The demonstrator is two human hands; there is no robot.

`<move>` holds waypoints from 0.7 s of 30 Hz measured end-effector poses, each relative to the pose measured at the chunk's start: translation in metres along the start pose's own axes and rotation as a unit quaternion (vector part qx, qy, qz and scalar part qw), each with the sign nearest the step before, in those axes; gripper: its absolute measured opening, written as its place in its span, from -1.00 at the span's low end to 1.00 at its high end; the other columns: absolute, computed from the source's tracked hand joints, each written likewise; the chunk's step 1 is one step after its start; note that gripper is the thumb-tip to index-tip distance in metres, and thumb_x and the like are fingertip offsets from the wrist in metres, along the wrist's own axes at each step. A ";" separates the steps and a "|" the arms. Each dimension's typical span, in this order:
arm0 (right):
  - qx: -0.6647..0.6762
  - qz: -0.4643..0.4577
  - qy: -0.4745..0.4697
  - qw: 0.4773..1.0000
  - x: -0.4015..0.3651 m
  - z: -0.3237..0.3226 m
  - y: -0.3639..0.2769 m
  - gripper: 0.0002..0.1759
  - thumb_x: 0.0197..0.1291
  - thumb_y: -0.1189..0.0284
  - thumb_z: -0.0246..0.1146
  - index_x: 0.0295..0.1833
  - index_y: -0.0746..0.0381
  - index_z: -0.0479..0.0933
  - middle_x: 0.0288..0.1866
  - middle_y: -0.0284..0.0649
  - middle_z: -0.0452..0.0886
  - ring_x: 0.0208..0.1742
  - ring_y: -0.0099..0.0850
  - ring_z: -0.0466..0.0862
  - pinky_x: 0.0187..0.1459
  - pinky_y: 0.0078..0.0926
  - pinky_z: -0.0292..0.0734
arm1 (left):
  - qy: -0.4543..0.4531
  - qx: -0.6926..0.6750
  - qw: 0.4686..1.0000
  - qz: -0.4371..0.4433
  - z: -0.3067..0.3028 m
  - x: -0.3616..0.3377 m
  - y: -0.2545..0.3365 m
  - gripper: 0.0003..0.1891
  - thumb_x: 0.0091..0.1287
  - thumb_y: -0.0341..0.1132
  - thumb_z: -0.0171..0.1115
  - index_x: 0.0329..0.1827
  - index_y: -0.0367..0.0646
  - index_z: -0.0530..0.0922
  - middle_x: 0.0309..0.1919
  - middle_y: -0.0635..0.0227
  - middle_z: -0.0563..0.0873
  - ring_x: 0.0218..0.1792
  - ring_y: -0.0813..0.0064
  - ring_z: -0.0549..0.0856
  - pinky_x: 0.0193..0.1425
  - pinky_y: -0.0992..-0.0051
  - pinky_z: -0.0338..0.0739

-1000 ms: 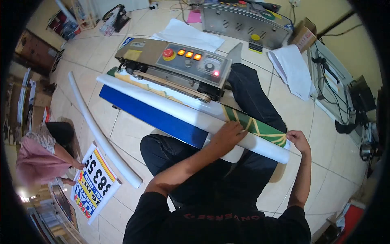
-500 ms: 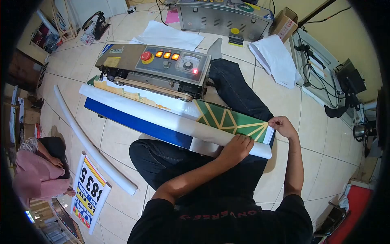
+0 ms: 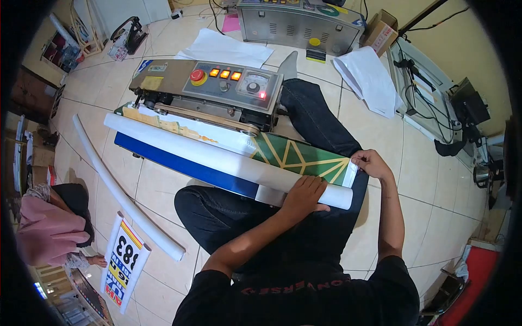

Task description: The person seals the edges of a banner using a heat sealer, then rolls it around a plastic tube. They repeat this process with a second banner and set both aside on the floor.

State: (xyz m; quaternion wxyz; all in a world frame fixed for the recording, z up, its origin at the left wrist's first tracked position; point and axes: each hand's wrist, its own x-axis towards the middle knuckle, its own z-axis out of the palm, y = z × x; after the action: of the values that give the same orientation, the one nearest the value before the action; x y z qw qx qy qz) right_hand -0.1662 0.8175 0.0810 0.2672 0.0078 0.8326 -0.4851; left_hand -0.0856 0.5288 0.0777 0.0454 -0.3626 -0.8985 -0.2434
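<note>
A green printed banner sheet [image 3: 321, 163] with pale yellow lines lies along the band sealing machine [image 3: 209, 84], and its far-left part runs under the machine's belt. The rest of the banner forms a long white roll [image 3: 217, 157] along the near side, over the machine's blue bed [image 3: 185, 164]. My left hand [image 3: 303, 200] is closed over this roll near its right end, fingers across the top and thumb out to the side. At the sheet's right edge, my right hand [image 3: 371, 164] pinches the white border between thumb and fingers.
A person in pink [image 3: 49, 228] sits at left, one hand touching a partly rolled banner [image 3: 122, 263]. A long white tube [image 3: 125, 190] lies on the tiles nearby. Beyond the machine are white sheets [image 3: 225, 48] and another metal machine [image 3: 299, 27]. Several cables lie at right.
The green banner and its roll have slid left along the machine, and both my hands have moved left with them. At left, the person's hand and the partly rolled banner have shifted.
</note>
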 end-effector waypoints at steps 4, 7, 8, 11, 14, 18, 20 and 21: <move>0.002 -0.020 -0.013 1.000 0.006 0.004 -0.002 -0.84 0.35 0.46 0.28 -0.19 0.33 0.69 -0.47 -0.41 0.61 -0.45 -0.64 0.48 -0.37 -0.59 0.42 | 0.039 -0.085 0.995 -0.027 -0.022 -0.005 -0.006 -0.38 0.14 0.06 0.43 0.12 -0.22 0.56 0.08 0.15 0.64 0.20 0.14 0.58 0.35 0.18 0.40; 0.008 -0.020 -0.012 1.000 0.011 0.007 0.000 -0.84 0.34 0.44 0.29 -0.18 0.32 0.69 -0.47 -0.41 0.62 -0.45 -0.64 0.48 -0.36 -0.60 0.43 | 0.126 -0.120 0.983 -0.055 -0.060 -0.003 -0.029 -0.57 0.22 -0.29 0.38 0.14 -0.22 0.57 0.07 0.13 0.67 0.16 0.07 0.62 0.33 0.16 0.43; 0.008 -0.017 -0.010 1.000 0.013 0.008 0.001 -0.84 0.34 0.44 0.30 -0.18 0.32 0.70 -0.47 -0.41 0.61 -0.45 -0.64 0.48 -0.37 -0.60 0.43 | 0.187 -0.108 0.974 -0.070 -0.087 0.003 -0.039 -0.61 0.16 -0.44 0.37 0.09 -0.21 0.59 0.03 0.12 0.69 0.10 0.08 0.66 0.26 0.17 0.48; 0.010 -0.021 -0.010 1.000 0.016 0.012 -0.009 -0.84 0.33 0.42 0.32 -0.20 0.31 0.70 -0.48 -0.41 0.61 -0.47 -0.64 0.48 -0.39 -0.60 0.44 | 0.322 -0.006 0.943 -0.084 -0.131 0.024 -0.110 -0.69 0.17 -0.48 0.38 0.00 -0.19 0.64 -0.02 0.13 0.72 0.03 0.10 0.69 0.13 0.24 0.56; 0.010 -0.033 -0.014 0.999 0.023 0.014 -0.010 -0.83 0.31 0.40 0.34 -0.23 0.30 0.70 -0.50 -0.41 0.60 -0.48 -0.64 0.48 -0.41 -0.59 0.43 | 0.339 0.048 0.922 -0.179 -0.164 0.044 -0.173 -0.70 0.26 -0.34 0.35 0.03 -0.24 0.64 -0.03 0.08 0.73 0.04 0.08 0.70 0.16 0.27 0.55; 0.004 -0.030 -0.025 0.999 0.029 0.018 -0.008 -0.81 0.29 0.37 0.36 -0.28 0.29 0.70 -0.53 -0.42 0.60 -0.50 -0.64 0.47 -0.42 -0.59 0.44 | 0.306 0.047 0.928 -0.208 -0.175 0.059 -0.217 -0.64 0.22 -0.29 0.37 0.05 -0.27 0.65 -0.05 0.02 0.74 0.01 0.01 0.70 0.15 0.21 0.55; 0.008 -0.033 -0.024 0.999 0.031 0.020 -0.009 -0.80 0.30 0.37 0.35 -0.28 0.30 0.69 -0.52 -0.41 0.60 -0.49 -0.64 0.48 -0.41 -0.58 0.44 | 0.245 0.045 0.933 -0.260 -0.175 0.061 -0.225 -0.62 0.23 -0.26 0.38 0.08 -0.26 0.66 0.01 0.01 0.73 0.05 0.02 0.70 0.17 0.23 0.56; 0.013 -0.045 -0.032 0.998 0.033 0.021 -0.011 -0.80 0.30 0.37 0.35 -0.27 0.30 0.69 -0.51 -0.41 0.61 -0.48 -0.64 0.49 -0.40 -0.58 0.44 | 0.247 0.049 0.931 -0.263 -0.175 0.061 -0.228 -0.65 0.25 -0.25 0.37 0.05 -0.24 0.69 -0.01 0.00 0.74 0.03 0.04 0.72 0.15 0.25 0.57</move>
State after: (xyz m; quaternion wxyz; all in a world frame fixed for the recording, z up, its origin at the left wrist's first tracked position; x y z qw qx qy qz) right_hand -0.1879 0.7866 0.0669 0.2713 -0.0413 0.8169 -0.5074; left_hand -0.3006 0.3442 0.1548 0.2182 -0.0395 -0.9328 -0.2839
